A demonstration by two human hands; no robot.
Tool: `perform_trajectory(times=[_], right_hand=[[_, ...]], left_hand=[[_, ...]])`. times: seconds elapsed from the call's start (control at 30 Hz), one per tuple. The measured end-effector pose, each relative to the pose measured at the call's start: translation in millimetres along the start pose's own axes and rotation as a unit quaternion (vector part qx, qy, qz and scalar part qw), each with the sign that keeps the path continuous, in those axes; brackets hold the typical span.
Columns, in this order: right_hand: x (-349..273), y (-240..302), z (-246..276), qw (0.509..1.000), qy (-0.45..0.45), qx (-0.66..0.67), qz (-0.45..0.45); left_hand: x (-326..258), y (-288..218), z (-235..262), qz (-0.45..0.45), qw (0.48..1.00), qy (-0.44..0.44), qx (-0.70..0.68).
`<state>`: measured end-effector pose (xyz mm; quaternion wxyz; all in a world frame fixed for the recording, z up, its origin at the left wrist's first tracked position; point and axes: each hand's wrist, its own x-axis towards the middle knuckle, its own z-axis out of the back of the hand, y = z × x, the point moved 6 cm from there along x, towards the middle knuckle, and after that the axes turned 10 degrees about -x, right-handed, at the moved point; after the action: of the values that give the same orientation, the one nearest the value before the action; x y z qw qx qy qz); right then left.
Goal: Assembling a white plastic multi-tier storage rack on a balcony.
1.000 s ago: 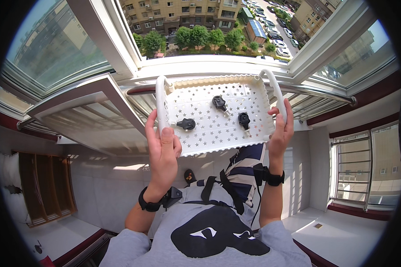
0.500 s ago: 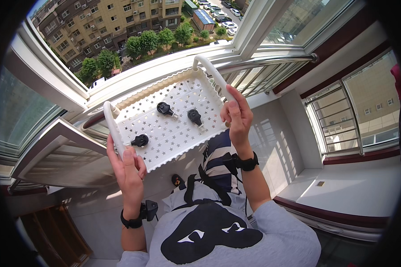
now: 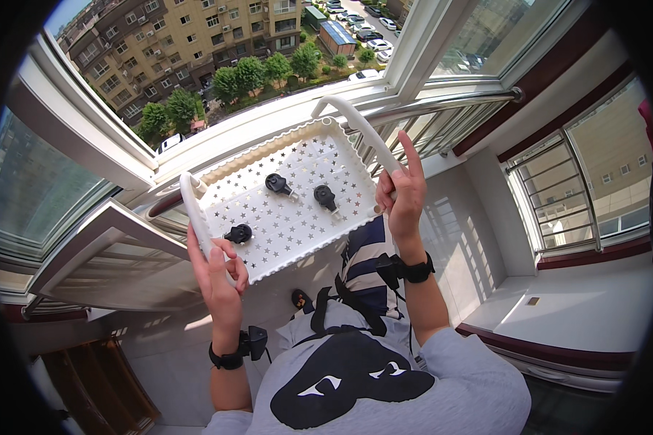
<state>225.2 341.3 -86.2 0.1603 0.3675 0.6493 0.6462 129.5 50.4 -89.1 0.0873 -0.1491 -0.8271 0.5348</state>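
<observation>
A white plastic basket (image 3: 286,221) with star-shaped holes and a scalloped rim is held up before me, tilted. My left hand (image 3: 220,272) grips its left handle (image 3: 191,206) near the lower end. At the other side, my right hand (image 3: 405,192) is closed round the right handle (image 3: 359,125), its index finger stretched out. Three small black pieces, rounded with a short pale stem like caster wheels, lie apart in the basket: one near the middle (image 3: 278,184), one to the right (image 3: 325,196), one by the left handle (image 3: 238,233).
Behind the basket runs a metal rail (image 3: 442,105) along the white window frame (image 3: 268,109). An open window sash (image 3: 116,254) stands at the left. A wooden rack (image 3: 98,384) is at lower left, a white ledge (image 3: 559,312) at right. My shoe (image 3: 300,298) shows on the tiled floor below.
The basket, both hands and the surroundings have shifted slightly right in view. My right index finger has lifted off the handle and now points upward. The black pieces keep their places in the basket.
</observation>
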Motion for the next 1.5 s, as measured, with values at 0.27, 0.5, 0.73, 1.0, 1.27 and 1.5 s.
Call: perform_trajectory(times=[0.27, 0.5, 0.73, 1.0, 1.27, 1.5], right_hand=[[-3, -8, -4, 0.997, -0.053, -0.053, -0.012], [-6, -12, -2, 0.993, -0.041, -0.100, 0.039], [-3, -10, -7, 0.992, 0.028, -0.114, 0.043], [-3, -4, -4, 0.991, 0.057, -0.117, 0.019], [-6, 9, -2, 0.987, 0.124, -0.082, -0.058], [-2, 4, 7, 0.989, 0.117, -0.029, -0.080]], left_hand=[[2, 1, -1, 0.005, 1.000, 0.019, 0.001], [3, 9, 2, -0.001, 1.000, 0.030, 0.003], [2, 4, -4, -0.008, 1.000, 0.021, 0.007], [0, -2, -11, -0.008, 0.999, -0.001, 0.031], [2, 1, -12, -0.019, 0.999, 0.000, 0.030], [6, -2, -13, -0.028, 0.999, -0.010, 0.022]])
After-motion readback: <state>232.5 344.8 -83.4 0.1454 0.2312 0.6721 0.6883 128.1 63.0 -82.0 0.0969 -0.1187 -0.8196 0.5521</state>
